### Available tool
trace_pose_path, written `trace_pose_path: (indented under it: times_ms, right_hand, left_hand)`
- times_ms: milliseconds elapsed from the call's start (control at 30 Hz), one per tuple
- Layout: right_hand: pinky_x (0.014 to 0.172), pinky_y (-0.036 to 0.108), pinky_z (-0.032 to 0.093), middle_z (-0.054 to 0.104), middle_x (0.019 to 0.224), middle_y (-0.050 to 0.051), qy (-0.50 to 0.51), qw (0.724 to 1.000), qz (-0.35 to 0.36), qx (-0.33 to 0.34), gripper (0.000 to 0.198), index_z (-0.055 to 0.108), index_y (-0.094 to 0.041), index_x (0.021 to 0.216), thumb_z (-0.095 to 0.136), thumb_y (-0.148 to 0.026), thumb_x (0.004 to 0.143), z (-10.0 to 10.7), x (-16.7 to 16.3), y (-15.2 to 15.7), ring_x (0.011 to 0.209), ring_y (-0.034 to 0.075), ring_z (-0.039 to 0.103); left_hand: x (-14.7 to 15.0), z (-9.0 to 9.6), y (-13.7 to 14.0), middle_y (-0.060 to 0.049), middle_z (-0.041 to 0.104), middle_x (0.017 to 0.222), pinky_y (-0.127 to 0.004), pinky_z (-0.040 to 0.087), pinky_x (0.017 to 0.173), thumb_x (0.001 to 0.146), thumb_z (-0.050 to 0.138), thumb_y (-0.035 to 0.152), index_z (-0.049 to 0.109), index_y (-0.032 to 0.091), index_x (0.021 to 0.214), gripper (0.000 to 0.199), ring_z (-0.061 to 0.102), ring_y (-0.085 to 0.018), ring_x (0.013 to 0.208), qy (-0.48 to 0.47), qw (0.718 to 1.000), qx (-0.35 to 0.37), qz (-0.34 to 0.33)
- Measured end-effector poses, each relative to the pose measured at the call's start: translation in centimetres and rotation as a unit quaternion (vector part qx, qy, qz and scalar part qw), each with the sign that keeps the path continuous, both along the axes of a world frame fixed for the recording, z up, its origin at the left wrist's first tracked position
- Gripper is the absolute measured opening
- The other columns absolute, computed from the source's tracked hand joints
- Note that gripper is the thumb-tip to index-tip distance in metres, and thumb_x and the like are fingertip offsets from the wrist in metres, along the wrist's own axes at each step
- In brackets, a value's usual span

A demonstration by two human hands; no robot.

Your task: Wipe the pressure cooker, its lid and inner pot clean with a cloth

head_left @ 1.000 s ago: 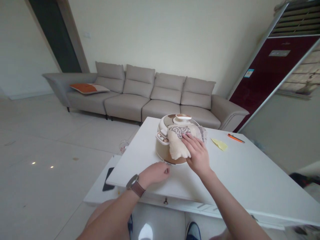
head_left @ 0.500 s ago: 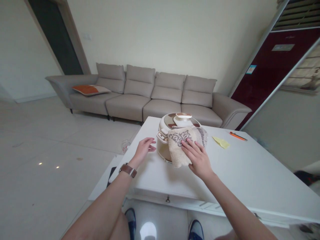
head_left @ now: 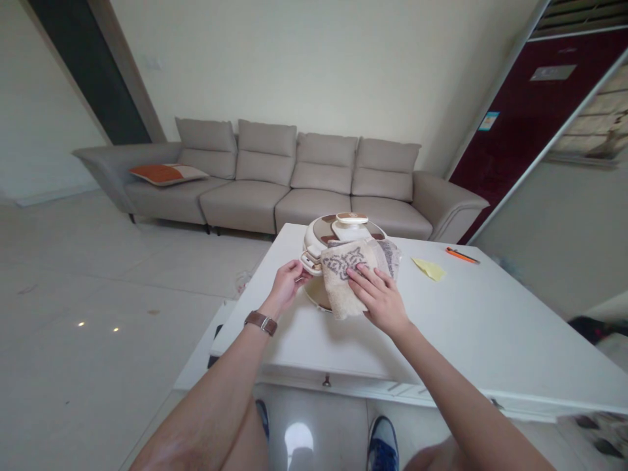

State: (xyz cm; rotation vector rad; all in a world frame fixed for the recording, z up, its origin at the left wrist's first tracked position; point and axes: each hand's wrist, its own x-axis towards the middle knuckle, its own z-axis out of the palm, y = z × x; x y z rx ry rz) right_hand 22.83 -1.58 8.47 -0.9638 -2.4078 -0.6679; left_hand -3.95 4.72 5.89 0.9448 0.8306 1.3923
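A cream and brown electric cooking pot point(head_left: 312, 237) with a lid stands near the left end of the white table point(head_left: 441, 340). My left hand point(head_left: 286, 282) grips the pot's left side handle point(head_left: 310, 263), thumb on top and fingers beneath. Over the pot's near side hangs a beige cloth point(head_left: 338, 288) with a grey-brown pattern. My right hand point(head_left: 381, 297) lies flat on this cloth, fingers stretched and spread, pressing it against the pot. The lid's raised knob point(head_left: 352, 218) shows above the cloth. Part of the pot's front is hidden behind the cloth.
To the right on the table lie a yellow piece of paper or cloth point(head_left: 428, 269) and an orange utility knife point(head_left: 462, 255). Drawer knobs point(head_left: 326, 381) stick out at the table's front. A grey sofa point(head_left: 255, 203) with an orange cushion point(head_left: 167, 174) stands behind.
My left hand has moved from beside the pot onto its side handle and closed there. The right hand stays on the cloth. The whole view has shifted slightly.
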Motion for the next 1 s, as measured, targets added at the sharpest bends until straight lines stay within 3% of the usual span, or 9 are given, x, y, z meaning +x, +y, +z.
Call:
trace_pose_path:
  times_ms: [133, 333, 500, 667, 867, 1000]
  right_hand:
    - [0.119, 0.045, 0.036, 0.061, 0.15, 0.006, 0.004, 1.0, -0.011, 0.014, 0.053, 0.065, -0.025, 0.134, 0.054, -0.004, 0.086, -0.4, 2.0, 0.7, 0.148, 0.023, 0.048]
    - [0.114, 0.05, 0.04, 0.063, 0.147, 0.012, 0.071, 0.996, -0.033, 0.047, 0.054, 0.062, -0.021, 0.135, 0.055, -0.009, 0.083, -0.8, 6.2, 1.0, 0.15, 0.029, 0.045]
    - [0.116, 0.051, 0.036, 0.061, 0.149, 0.014, 0.091, 0.993, -0.049, 0.056, 0.061, 0.058, -0.018, 0.138, 0.055, -0.007, 0.078, -1.6, 6.2, -0.2, 0.153, 0.03, 0.04]
    - [0.108, 0.046, 0.038, 0.068, 0.142, 0.011, 0.034, 0.998, -0.028, 0.051, 0.051, 0.062, -0.019, 0.135, 0.055, -0.009, 0.085, -4.6, 6.2, -1.5, 0.14, 0.029, 0.052]
    - [0.092, 0.042, 0.038, 0.071, 0.137, 0.007, -0.064, 0.998, 0.017, 0.017, 0.035, 0.071, -0.022, 0.121, 0.064, -0.014, 0.088, -9.0, 6.5, -1.1, 0.119, 0.027, 0.056]
    - [0.087, 0.04, 0.036, 0.069, 0.141, 0.002, -0.09, 0.995, 0.025, 0.024, 0.024, 0.071, -0.025, 0.11, 0.061, -0.012, 0.092, -9.7, 3.9, -0.7, 0.12, 0.025, 0.055]
  left_hand:
    - [0.9, -0.2, -0.8, -0.004, 0.07, 0.075, -0.024, 0.046, 0.067, 0.079, 0.082, 0.044, 0.067, 0.015, 0.075, 0.033, 0.063, -0.012, 0.067, 0.021, 1.0, 0.004, 0.001]
    - [3.9, -0.9, -2.6, -0.009, 0.073, 0.076, -0.029, 0.048, 0.067, 0.079, 0.08, 0.047, 0.073, 0.012, 0.077, 0.036, 0.066, -0.016, 0.066, 0.09, 0.994, 0.022, -0.053]
    - [4.4, -0.4, -3.1, -0.011, 0.074, 0.078, -0.03, 0.048, 0.066, 0.078, 0.08, 0.051, 0.073, 0.012, 0.076, 0.039, 0.065, -0.016, 0.065, 0.102, 0.991, 0.019, -0.079]
    - [3.4, 0.3, -3.3, -0.008, 0.073, 0.078, -0.027, 0.046, 0.063, 0.079, 0.079, 0.051, 0.073, 0.013, 0.08, 0.039, 0.062, -0.013, 0.062, 0.111, 0.986, 0.014, -0.124]
    - [3.0, -0.1, -2.7, -0.005, 0.071, 0.073, -0.027, 0.046, 0.06, 0.075, 0.079, 0.049, 0.075, 0.014, 0.083, 0.036, 0.061, -0.013, 0.059, 0.101, 0.989, -0.009, -0.109]
    - [2.7, -0.5, -2.3, -0.005, 0.07, 0.071, -0.027, 0.046, 0.059, 0.073, 0.077, 0.044, 0.074, 0.014, 0.082, 0.032, 0.061, -0.013, 0.057, 0.081, 0.992, -0.025, -0.092]
